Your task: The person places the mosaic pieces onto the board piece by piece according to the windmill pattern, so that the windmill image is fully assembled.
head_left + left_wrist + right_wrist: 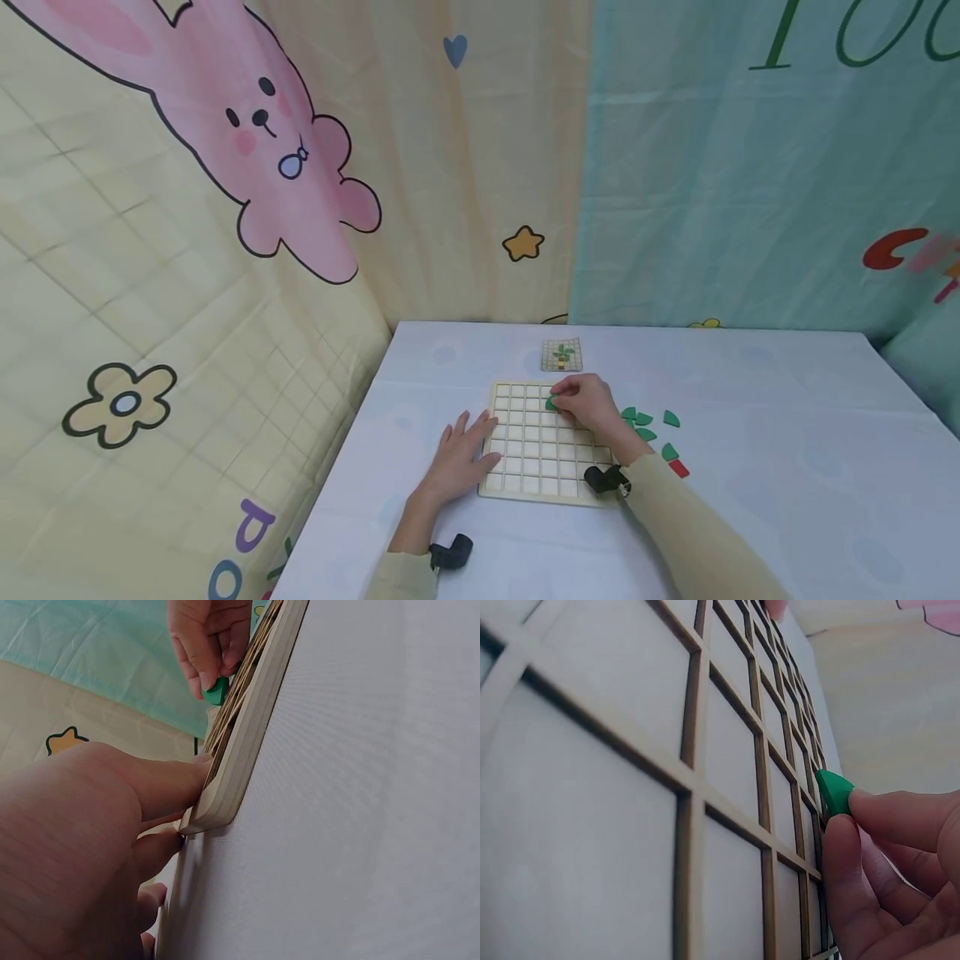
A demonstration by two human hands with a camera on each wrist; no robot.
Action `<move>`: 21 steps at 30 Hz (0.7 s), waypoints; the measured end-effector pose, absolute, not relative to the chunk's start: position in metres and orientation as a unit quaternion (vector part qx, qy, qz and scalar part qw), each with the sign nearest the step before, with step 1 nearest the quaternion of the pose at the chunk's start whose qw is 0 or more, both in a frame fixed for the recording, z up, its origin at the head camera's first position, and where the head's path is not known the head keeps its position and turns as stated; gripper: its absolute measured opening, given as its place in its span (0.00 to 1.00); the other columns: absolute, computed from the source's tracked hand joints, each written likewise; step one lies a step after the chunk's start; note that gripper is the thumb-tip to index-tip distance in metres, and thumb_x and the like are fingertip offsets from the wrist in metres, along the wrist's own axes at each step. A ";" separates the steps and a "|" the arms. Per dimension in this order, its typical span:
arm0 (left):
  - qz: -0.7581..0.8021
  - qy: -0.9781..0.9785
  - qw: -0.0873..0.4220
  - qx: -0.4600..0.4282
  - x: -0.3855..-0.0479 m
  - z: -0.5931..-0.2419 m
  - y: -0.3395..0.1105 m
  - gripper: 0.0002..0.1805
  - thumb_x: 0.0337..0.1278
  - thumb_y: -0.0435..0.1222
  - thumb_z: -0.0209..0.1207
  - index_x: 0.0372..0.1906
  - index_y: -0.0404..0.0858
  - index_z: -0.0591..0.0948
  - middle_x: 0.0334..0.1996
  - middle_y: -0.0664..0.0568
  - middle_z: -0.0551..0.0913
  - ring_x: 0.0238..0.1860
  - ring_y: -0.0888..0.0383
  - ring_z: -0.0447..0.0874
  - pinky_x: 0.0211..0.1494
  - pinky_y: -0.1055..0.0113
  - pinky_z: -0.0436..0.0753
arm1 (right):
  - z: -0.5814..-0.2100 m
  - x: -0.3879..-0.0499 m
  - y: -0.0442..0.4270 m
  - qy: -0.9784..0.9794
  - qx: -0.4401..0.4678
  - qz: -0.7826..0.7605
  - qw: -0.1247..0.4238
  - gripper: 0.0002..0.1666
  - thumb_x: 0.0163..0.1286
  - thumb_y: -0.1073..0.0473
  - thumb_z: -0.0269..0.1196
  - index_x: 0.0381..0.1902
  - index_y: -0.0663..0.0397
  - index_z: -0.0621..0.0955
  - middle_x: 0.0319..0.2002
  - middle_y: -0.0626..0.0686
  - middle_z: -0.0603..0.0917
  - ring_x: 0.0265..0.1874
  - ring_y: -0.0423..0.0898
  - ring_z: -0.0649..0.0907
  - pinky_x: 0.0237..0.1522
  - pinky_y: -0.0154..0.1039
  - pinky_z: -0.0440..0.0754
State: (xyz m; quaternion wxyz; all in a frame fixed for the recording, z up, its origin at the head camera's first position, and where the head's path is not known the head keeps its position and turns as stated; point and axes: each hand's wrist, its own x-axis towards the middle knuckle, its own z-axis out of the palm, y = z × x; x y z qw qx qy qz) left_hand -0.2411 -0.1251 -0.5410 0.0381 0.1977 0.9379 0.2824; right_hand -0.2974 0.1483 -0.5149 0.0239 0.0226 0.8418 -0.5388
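Note:
A wooden grid board point(525, 450) with square cells lies on the white table. My right hand point(591, 406) pinches a green leaf-shaped piece point(834, 793) between thumb and finger, over the board's far edge cells. In the left wrist view the same green piece point(216, 691) shows beneath the right fingertips. My left hand point(457, 457) rests at the board's left edge, its fingers spread and its thumb point(176, 786) touching the rim. To the board's right lie several green pieces point(645, 434) and a red piece point(678, 468).
Behind the board lies a small pattern card point(561, 356) showing a green and yellow figure on a grid. The white table point(787, 500) stretches to the right. Printed curtains point(480, 167) hang behind and left of it.

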 end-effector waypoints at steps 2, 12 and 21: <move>0.282 0.938 0.038 0.200 -0.241 -0.541 -0.126 0.34 0.71 0.49 0.58 0.77 0.47 0.65 0.78 0.53 0.58 0.80 0.45 0.40 0.77 0.40 0.41 | -0.516 -0.298 0.145 0.848 0.021 -0.530 0.017 0.04 0.66 0.64 0.69 0.38 0.57 0.88 0.32 0.52 0.86 0.27 0.48 0.83 0.29 0.39 0.82; 0.284 0.937 0.032 0.202 -0.241 -0.543 -0.127 0.34 0.71 0.48 0.57 0.77 0.46 0.65 0.78 0.52 0.58 0.80 0.44 0.40 0.77 0.40 0.41 | -0.517 -0.299 0.139 0.863 0.022 -0.504 0.005 0.03 0.64 0.63 0.71 0.36 0.54 0.89 0.36 0.51 0.86 0.29 0.46 0.82 0.30 0.38 0.81; 0.285 0.936 0.034 0.203 -0.241 -0.543 -0.127 0.34 0.71 0.48 0.58 0.77 0.45 0.65 0.78 0.52 0.58 0.80 0.44 0.41 0.77 0.39 0.41 | -0.519 -0.297 0.139 0.875 0.004 -0.483 0.002 0.08 0.63 0.65 0.71 0.41 0.55 0.90 0.33 0.50 0.85 0.30 0.46 0.80 0.32 0.40 0.80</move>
